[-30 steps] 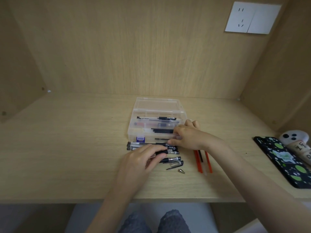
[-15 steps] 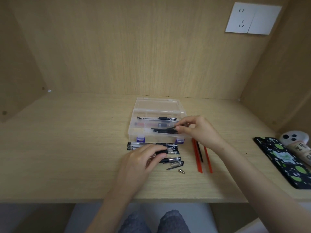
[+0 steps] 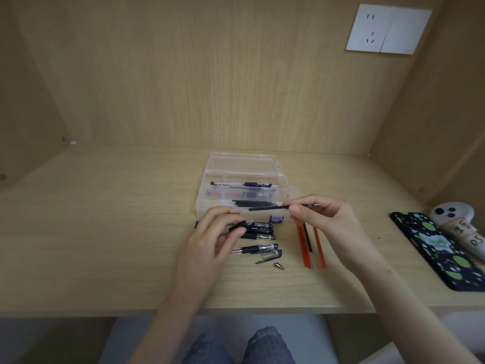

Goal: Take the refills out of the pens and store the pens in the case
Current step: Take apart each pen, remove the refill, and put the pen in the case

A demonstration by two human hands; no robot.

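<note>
On the wooden desk [image 3: 105,232], head view, a clear plastic case [image 3: 207,206] stands open with its lid laid back behind it. Two pens [image 3: 236,184] lie lengthwise in its rear part, and a bundle of black refills [image 3: 252,202] lies in the front part.

The right hand [image 3: 322,219] is raised just in front of the case's right end. Its thumb and fingertips pinch a single black refill [image 3: 265,208], which is level and reaches leftward over the case's front wall, with its metal point sticking out to the right of the fingers.

The left hand [image 3: 210,240] is curled, thumb and fingers holding a black pen [image 3: 240,227] by its grip end, just above the loose pens [image 3: 259,236]. These lie side by side on the desk directly before the case.

A clear pen cap [image 3: 270,256] with a clip and a small metal tip cone [image 3: 278,265] lie near the closest pen. Red refills [image 3: 319,248] and one black one lie together on the desk under the right wrist.

A patterned phone [image 3: 441,248] and a white soft toy [image 3: 456,219] sit at the far right. A wall socket [image 3: 388,28] is mounted on the back panel.
</note>
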